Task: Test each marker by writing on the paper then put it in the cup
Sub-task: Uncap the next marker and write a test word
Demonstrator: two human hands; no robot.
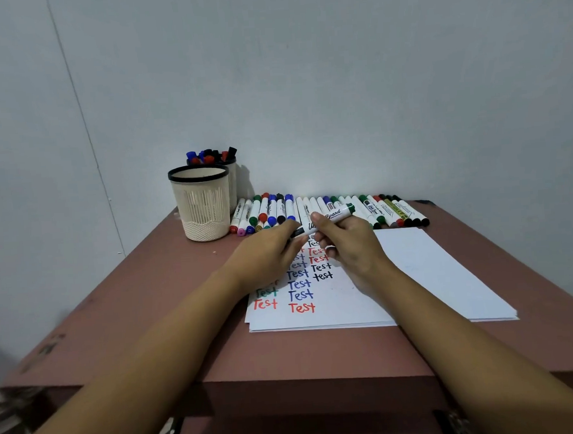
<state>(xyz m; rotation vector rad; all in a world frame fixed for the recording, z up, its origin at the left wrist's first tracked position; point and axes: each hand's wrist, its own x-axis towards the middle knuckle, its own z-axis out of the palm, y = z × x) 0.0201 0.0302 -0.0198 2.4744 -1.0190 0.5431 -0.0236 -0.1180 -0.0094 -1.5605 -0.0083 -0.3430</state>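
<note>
Head view.
Wall (337, 79): grey-white, plain, meets the table at twelve o'clock.
Table (150, 309): reddish-brown top, scuffed at eight o'clock.
Paper (433, 275): white stack, centre to three o'clock; "Test" in red, blue, green and black on its left half, right half blank.
Cup (204, 205): cream, black rim, ten o'clock of the hands, just in front of the rear cup (233, 186), which holds markers.
Row (378, 211): markers lying along the wall, twelve o'clock.
Right hand (350, 243): fingers curled round the marker (332, 214) barrel, above the paper.
Left hand (264, 258): fingertips pinch the marker's nine o'clock end.
Tabletop shows between the paper and the nine o'clock edge.
</note>
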